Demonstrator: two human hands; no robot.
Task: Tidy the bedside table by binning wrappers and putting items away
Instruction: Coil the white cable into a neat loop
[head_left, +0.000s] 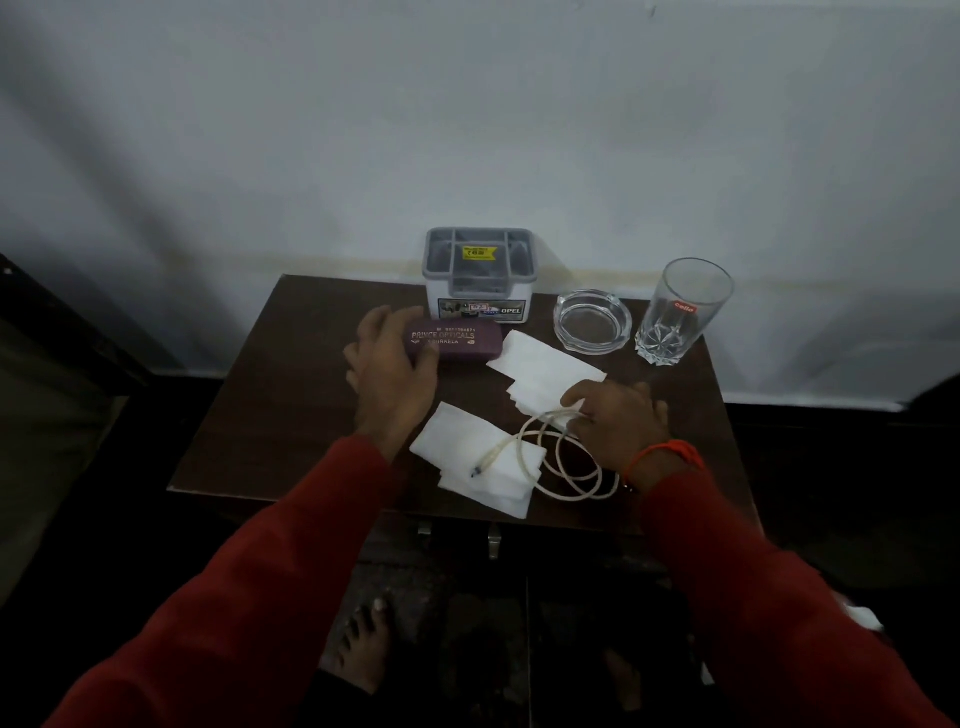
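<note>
A maroon glasses case (462, 340) lies on the dark wooden bedside table (270, 395), in front of a grey and white organiser box (480, 275). My left hand (392, 364) curls around the case's left end. White tissues lie in two spots: one pile (540, 369) mid-table, another (467, 457) near the front edge. A coiled white cable (561, 457) rests partly on the near tissues. My right hand (618, 423) pinches the cable's upper loop, where it overlaps the far tissue pile.
A glass ashtray (592, 322) and a tall drinking glass (680, 312) stand at the back right, close to the white wall. A scrap of white paper (862, 618) lies on the dark floor at right. My bare foot (363, 644) shows below the table's front edge.
</note>
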